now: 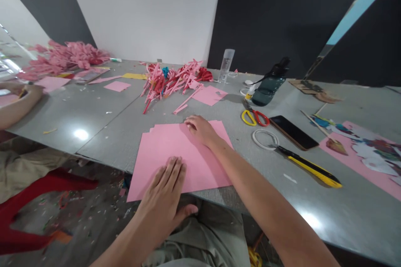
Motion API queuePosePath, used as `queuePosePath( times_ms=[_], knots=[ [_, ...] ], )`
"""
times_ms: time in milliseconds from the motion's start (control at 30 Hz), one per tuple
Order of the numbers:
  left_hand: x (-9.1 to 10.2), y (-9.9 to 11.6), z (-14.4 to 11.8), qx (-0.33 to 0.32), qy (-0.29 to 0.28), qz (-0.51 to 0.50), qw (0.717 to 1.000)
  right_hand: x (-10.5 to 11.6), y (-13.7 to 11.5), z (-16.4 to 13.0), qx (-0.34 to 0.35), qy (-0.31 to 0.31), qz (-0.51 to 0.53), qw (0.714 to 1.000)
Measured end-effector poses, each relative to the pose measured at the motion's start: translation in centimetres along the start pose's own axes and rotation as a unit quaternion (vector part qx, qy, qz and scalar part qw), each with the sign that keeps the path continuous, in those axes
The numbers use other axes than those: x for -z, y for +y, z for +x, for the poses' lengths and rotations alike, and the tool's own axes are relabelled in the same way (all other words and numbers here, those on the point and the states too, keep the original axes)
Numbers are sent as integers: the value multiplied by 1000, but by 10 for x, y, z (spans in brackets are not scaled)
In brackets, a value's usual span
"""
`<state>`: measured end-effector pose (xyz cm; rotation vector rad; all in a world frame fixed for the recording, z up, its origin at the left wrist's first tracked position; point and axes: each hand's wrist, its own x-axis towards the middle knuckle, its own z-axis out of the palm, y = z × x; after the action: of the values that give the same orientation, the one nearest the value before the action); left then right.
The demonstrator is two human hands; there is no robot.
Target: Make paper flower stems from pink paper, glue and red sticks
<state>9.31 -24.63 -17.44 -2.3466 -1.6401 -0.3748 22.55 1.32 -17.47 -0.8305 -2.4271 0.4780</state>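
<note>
Pink paper sheets (pixel 163 144) lie at the table's near edge, their front part sticking out over it. More than one layer shows at the far left corner, where the edges are slightly offset. My left hand (pixel 166 187) presses flat on the near side of the top sheet, fingers stretched out and thumb off to the side. Near the far edge of the paper rests my right hand (pixel 200 129), its fingers curled in. Whether anything is between those fingers is hidden.
Right of the paper are scissors (pixel 255 117), a phone (pixel 293 132), a white tape roll (pixel 265 139), a yellow-black cutter (pixel 310 167) and a dark bottle (pixel 269 85). Pink paper strips (pixel 175 79) are heaped behind. Another person's arm (pixel 21 106) rests at left.
</note>
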Motion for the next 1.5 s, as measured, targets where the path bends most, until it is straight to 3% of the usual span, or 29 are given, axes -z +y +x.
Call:
queuePosePath(
  times_ms=[233, 733, 1500],
  knots=[
    [7, 1, -7, 10, -7, -14, 1000, -3, 3, 0, -3, 0, -4, 1000],
    [-1, -17, 32, 33, -24, -113, 993, 6, 21, -4, -54, 25, -56, 997],
    [9, -13, 42, 90, -65, -135, 985, 9, 15, -4, -65, 19, -65, 996]
  ],
)
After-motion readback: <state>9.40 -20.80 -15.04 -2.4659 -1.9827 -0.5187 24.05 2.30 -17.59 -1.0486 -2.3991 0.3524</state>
